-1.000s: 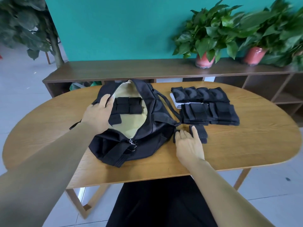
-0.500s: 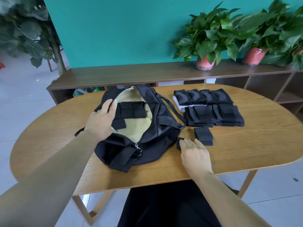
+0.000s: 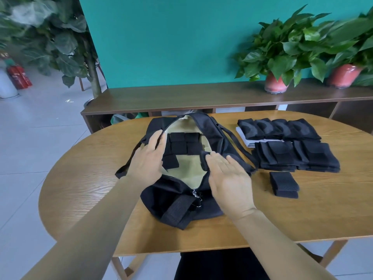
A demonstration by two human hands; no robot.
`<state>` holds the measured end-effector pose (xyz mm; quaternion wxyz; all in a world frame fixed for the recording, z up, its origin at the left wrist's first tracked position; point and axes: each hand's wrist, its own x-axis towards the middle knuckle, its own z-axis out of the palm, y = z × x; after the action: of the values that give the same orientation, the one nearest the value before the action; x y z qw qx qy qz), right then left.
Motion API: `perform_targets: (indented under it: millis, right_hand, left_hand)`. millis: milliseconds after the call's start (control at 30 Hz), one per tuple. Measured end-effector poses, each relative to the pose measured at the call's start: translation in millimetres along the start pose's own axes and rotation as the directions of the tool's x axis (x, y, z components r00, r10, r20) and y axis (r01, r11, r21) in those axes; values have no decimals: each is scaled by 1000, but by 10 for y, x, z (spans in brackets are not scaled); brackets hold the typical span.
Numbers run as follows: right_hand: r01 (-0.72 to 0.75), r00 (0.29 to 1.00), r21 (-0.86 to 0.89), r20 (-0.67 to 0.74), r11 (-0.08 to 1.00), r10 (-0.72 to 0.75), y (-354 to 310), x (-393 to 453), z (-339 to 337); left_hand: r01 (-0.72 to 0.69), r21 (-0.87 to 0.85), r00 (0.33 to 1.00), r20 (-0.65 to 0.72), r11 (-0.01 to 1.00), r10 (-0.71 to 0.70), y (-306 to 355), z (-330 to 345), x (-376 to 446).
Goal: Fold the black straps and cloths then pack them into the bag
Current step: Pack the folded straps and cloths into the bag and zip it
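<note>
A wooden oval table (image 3: 302,215) is seen in front of a teal wall (image 3: 171,41), with a long low shelf (image 3: 181,98) behind it. Two potted plants (image 3: 282,55) are placed on this shelf at the right.

A black bag (image 3: 177,201) is laid on the table, unzipped, and its pale lining is shown. Several folded black pieces (image 3: 184,143) are packed in rows at the far end inside the bag. On the table to the right of the bag, a double row of folded black cloths and straps (image 3: 288,144) is arranged, and one small folded strap (image 3: 283,183) is left alone just in front of that row.

The left hand (image 3: 147,160) is rested on the left edge of the bag opening, and the edge is held by the fingers so that the bag is kept open. The right hand (image 3: 230,178) is held above the opening with the fingers nearly straight, and a folded black piece (image 3: 204,161) is pinched between the thumb and the fingers, over the right side of the lining.
</note>
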<state>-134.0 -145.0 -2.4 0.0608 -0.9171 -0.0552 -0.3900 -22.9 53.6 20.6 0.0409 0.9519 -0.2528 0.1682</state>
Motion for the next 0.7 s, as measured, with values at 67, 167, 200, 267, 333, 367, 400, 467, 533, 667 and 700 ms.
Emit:
perform_targets:
  millis: [67, 167, 200, 267, 333, 367, 400, 467, 533, 667, 700]
  right_hand:
    - [35, 997, 17, 65, 999, -36, -109, 126, 185]
    - [38, 988, 13, 151, 999, -40, -205, 291, 431]
    - [30, 982, -15, 185, 999, -27, -227, 345, 488]
    - [46, 961, -84, 277, 995, -21, -260, 453, 567]
    - [72, 936, -112, 352, 991, -28, -272, 534, 641]
    - [76, 922, -121, 387, 990, -24, -270, 560, 704]
    - [67, 911, -115, 411, 991, -14, -275, 592, 743]
    - [65, 892, -113, 452, 992, -7, -265, 612, 815]
    - [68, 834, -77, 551, 995, -15, -240, 607, 882]
    - [117, 738, -56, 673, 992, -49, -202, 621, 887]
    - [121, 728, -51, 683, 991, -54, -210, 615, 897]
  left_hand:
    - [-3, -37, 1000, -18, 999, 2, -44, 18, -14]
    - [-14, -78, 999, -48, 997, 11, -79, 48, -29]
    - [-19, -87, 999, -52, 996, 14, -84, 60, -31]
    - [-32, -109, 997, -74, 994, 24, -98, 78, -33]
    - [-44, -120, 994, -104, 992, 31, -119, 83, -30]
    - [-41, -126, 994, -107, 991, 27, -134, 86, -26]
    - [-35, -136, 994, -105, 990, 20, -151, 93, -18]
    - [-41, -156, 993, -120, 987, 23, -178, 111, 1]
    - [-60, -164, 990, -132, 985, 38, -200, 141, 29]
    - [-76, -161, 991, -119, 984, 57, -226, 200, 69]
    - [-75, -153, 992, -109, 985, 59, -232, 216, 68]
